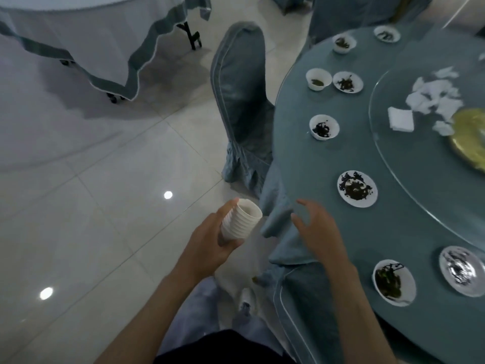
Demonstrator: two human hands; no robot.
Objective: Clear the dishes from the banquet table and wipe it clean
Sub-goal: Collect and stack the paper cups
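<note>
My left hand [210,240] grips a stack of several nested white cups [240,219], tilted, held over the floor left of the table. My right hand [319,232] hovers with spread, bent fingers at the edge of the round blue-clothed banquet table [301,158] and holds nothing. Along the table's rim lie several white bowls and small plates with dark food scraps: a plate [357,189] nearest my right hand, a bowl [393,282] lower right, a bowl [324,126] farther off. Crumpled white napkins [433,101] lie on the glass turntable [393,158].
A blue-covered chair [241,101] stands against the table's left side, and another chair back [309,306] is just below my right arm. A second clothed table [91,35] stands at the upper left. Glossy tiled floor [91,206] spreads on the left.
</note>
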